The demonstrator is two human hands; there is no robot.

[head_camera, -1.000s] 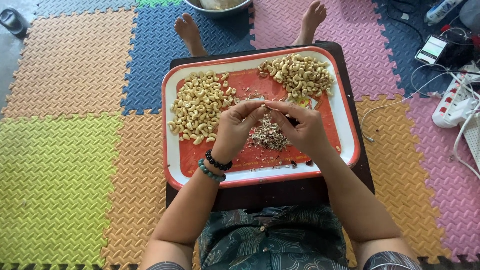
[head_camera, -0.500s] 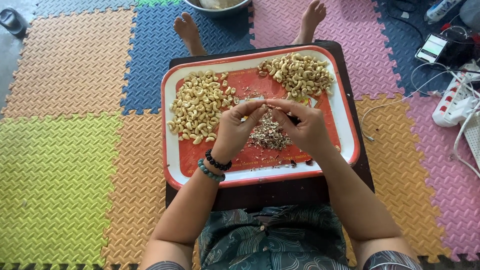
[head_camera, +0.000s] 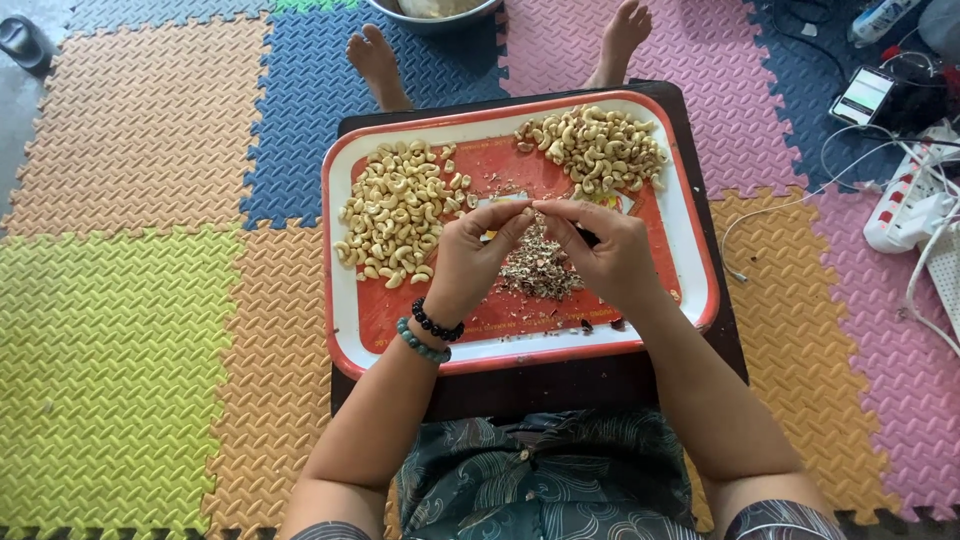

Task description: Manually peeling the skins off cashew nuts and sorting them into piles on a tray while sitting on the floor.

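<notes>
We hold both hands together above the middle of the red tray point(head_camera: 690, 250), fingertips meeting. Our left hand point(head_camera: 470, 260) and right hand point(head_camera: 600, 255) each have thumb and forefinger pressed together on one small nut point(head_camera: 533, 207), which sits between the two sets of fingertips and is mostly hidden by them; whether its skin is on or off we cannot tell. Straight below the hands lies a heap of brown skin scraps point(head_camera: 538, 268). To the outside of the left hand spreads a wide pile of pale cashews point(head_camera: 395, 215); beyond the right hand, toward the far edge of the tray, sits a second pile of cashews point(head_camera: 598, 148). The tray rests on a dark low bench point(head_camera: 560, 385) over our lap, with our feet past its far edge on the coloured foam mat point(head_camera: 130, 330). Two beaded bracelets point(head_camera: 428, 335) circle the left wrist. Well off to the right of the right hand lie a phone point(head_camera: 862, 95) and a white power strip point(head_camera: 915, 215) with cables.

We judge the nut to be very light, hard yet brittle, curved and smooth enough to slip, and likely to snap in two under a hard squeeze. It seems best held by its two ends with the fingertip pads, with gentle pressure, so that a nail can work along the curved back.
</notes>
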